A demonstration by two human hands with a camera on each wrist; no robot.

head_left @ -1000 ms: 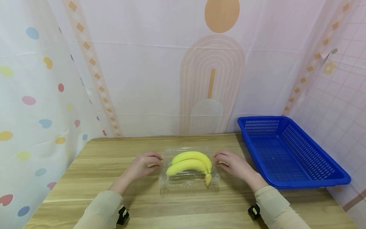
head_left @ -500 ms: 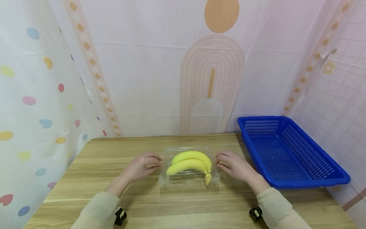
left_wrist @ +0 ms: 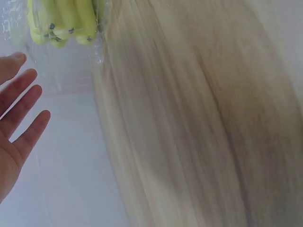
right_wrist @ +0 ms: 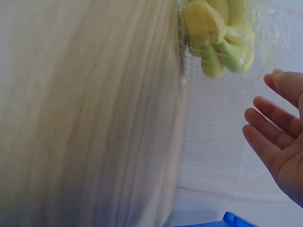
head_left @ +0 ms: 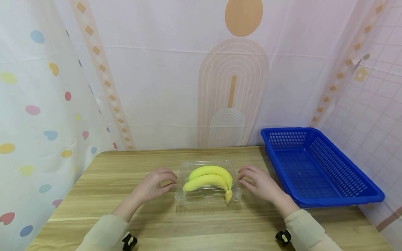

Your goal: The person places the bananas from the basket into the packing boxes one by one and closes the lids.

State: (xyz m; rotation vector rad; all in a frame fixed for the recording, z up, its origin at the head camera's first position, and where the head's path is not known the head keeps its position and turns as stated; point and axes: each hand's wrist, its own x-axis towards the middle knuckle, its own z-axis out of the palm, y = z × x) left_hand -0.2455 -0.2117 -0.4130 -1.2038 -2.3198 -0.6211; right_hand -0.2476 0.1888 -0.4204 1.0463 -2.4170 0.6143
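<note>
A clear plastic clamshell box [head_left: 201, 201] sits in the middle of the wooden table with yellow bananas [head_left: 207, 181] inside, their stem end toward the near right corner. My left hand [head_left: 154, 184] is just off the box's left side, fingers loosely bent and apart from it. On the opposite side my right hand [head_left: 259, 182] is likewise apart from the box, nothing in its fingers. Both wrist views show spread fingers beside the box, with the banana tips [left_wrist: 71, 30] in the left one and the stem [right_wrist: 208, 23] in the right one.
A blue plastic basket [head_left: 333, 202] with slotted walls stands at the right of the table [head_left: 194, 230]. Patterned curtains [head_left: 157, 87] close off the back and both sides. A black wrist camera [head_left: 129, 241] is strapped below the left sleeve, another black camera [head_left: 283, 238] below the right.
Both hands have drawn slightly outward from the box sides, the left hand to the left and the right hand to the right. The box and bananas have stayed in place.
</note>
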